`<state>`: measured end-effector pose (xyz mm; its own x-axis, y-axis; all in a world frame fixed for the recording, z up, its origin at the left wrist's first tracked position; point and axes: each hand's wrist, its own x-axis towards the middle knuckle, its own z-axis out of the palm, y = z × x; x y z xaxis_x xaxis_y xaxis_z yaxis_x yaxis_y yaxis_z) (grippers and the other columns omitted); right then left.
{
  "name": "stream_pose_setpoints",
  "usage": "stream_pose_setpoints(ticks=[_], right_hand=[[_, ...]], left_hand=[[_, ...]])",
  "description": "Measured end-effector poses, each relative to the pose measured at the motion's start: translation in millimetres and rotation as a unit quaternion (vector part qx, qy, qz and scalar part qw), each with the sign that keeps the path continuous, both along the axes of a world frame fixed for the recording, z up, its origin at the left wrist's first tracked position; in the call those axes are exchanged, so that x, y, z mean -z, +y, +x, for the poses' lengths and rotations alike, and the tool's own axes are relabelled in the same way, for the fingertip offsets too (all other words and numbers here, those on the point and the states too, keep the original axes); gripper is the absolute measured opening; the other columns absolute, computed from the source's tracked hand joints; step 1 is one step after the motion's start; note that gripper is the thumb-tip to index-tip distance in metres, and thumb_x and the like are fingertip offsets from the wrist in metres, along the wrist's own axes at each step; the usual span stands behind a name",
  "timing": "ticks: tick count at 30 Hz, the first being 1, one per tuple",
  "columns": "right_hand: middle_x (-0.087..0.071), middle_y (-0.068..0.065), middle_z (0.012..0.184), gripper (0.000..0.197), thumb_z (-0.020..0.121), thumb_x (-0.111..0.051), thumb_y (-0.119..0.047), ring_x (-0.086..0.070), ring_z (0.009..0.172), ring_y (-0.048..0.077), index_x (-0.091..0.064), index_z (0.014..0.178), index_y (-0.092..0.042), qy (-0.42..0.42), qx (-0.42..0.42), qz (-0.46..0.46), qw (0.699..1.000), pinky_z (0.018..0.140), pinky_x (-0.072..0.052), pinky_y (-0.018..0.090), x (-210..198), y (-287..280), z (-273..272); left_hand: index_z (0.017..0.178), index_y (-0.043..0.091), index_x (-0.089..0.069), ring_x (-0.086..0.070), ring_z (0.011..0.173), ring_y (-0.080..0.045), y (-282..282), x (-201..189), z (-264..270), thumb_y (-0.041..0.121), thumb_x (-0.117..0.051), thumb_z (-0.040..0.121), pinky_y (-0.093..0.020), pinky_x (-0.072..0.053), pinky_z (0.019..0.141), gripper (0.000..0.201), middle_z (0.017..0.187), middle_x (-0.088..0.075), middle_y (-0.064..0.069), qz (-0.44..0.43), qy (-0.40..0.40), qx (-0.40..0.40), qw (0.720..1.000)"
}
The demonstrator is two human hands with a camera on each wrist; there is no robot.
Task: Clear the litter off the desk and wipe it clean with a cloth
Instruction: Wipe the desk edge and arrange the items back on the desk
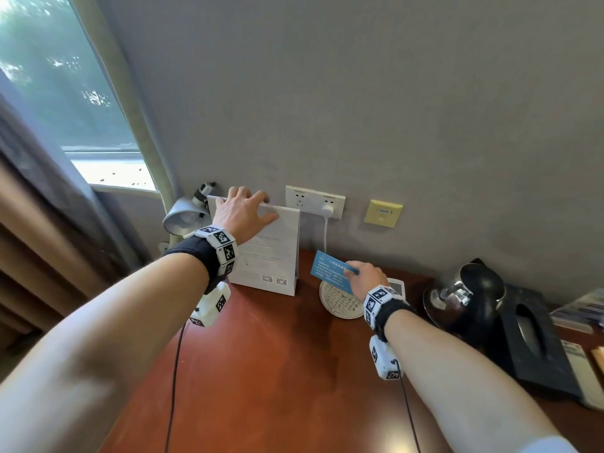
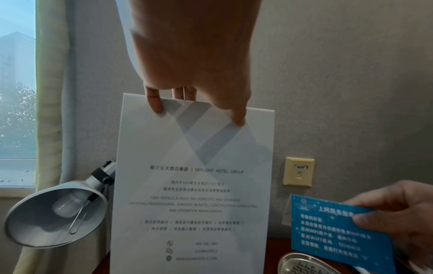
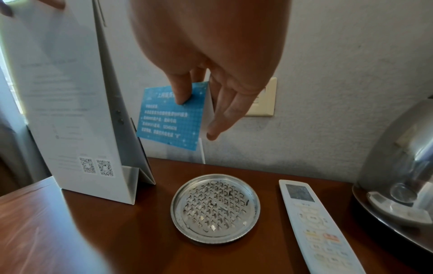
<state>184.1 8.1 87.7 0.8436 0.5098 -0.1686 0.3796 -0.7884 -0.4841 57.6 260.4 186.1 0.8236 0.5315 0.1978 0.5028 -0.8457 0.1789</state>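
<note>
Head view is showing the left hand (image 1: 243,210) gripping the white hotel sign's (image 1: 271,256) top and the right hand (image 1: 366,276) pinching the blue WiFi card (image 1: 328,271) above the desk (image 1: 277,371), wiping seemingly not yet begun, no cloth visible.

Both forearms are bare. On the left wrist (image 1: 209,253), at 10 o'clock from the middle of the head view, sits a black fabric cuff ringed by a band of white blocks printed with black square-patterned tags. A white camera housing (image 1: 210,305) with more tags hangs beneath it, trailing a thin black cable (image 1: 173,387). The right wrist (image 1: 382,308), at 4 o'clock, wears the same cuff, tagged band and housing (image 1: 384,358) with cable. A pale sleeve edge (image 1: 545,445) shows at 5 o'clock.
</note>
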Motion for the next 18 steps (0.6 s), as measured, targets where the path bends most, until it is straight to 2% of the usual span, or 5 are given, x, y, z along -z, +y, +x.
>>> stream_pose_setpoints(ticks=[3,7,12,15,18], right_hand=[[-0.067,0.001,0.112,0.033,0.101,-0.043,-0.038,-0.061,0.087,0.018,-0.058,0.13,-0.033,0.003,-0.001,0.002,1.0,0.072,-0.055,0.03,-0.7,-4.6,-5.3],[-0.066,0.0,0.109,0.032,0.101,-0.043,-0.037,-0.061,0.085,0.018,-0.059,0.129,-0.033,-0.005,-0.003,0.0,1.0,0.071,-0.057,0.032,-3.4,-9.9,-7.1],[-0.065,0.002,0.113,0.033,0.101,-0.044,-0.036,-0.059,0.084,0.018,-0.058,0.131,-0.031,-0.003,0.006,0.003,1.0,0.074,-0.058,0.034,-2.3,-16.3,-8.7],[-0.064,0.004,0.12,0.034,0.101,-0.046,-0.036,-0.061,0.093,0.022,-0.057,0.133,-0.031,0.007,0.012,0.0,1.0,0.081,-0.055,0.033,0.3,-18.9,-15.0],[-0.066,0.006,0.121,0.034,0.099,-0.048,-0.036,-0.062,0.102,0.029,-0.058,0.132,-0.034,0.015,0.009,-0.006,1.0,0.083,-0.051,0.033,8.0,-19.0,-22.8]], left_hand=[[0.13,0.03,-0.053,-0.039,0.127,-0.028,-4.8,0.6,-4.9,0.063,-0.047,0.093,-0.048,-0.034,0.099,0.05,0.131,-0.051,-0.008,0.005,0.003,-0.002,1.0],[0.132,0.029,-0.052,-0.038,0.129,-0.029,-12.1,-0.3,-10.6,0.06,-0.05,0.093,-0.049,-0.033,0.102,0.05,0.134,-0.05,-0.009,-0.004,-0.012,-0.001,1.0],[0.14,0.033,-0.043,-0.027,0.14,-0.03,-22.6,3.9,-26.4,0.055,-0.061,0.089,-0.057,-0.033,0.104,0.058,0.15,-0.033,-0.011,-0.024,-0.051,-0.006,0.998],[0.143,0.035,-0.038,-0.021,0.142,-0.031,-26.5,18.0,-45.6,0.054,-0.064,0.087,-0.059,-0.035,0.104,0.065,0.154,-0.025,-0.012,-0.037,-0.067,-0.02,0.997],[0.143,0.036,-0.037,-0.021,0.142,-0.032,-29.1,39.2,-66.8,0.056,-0.065,0.085,-0.06,-0.038,0.103,0.067,0.154,-0.023,-0.012,-0.059,-0.051,-0.04,0.996]])
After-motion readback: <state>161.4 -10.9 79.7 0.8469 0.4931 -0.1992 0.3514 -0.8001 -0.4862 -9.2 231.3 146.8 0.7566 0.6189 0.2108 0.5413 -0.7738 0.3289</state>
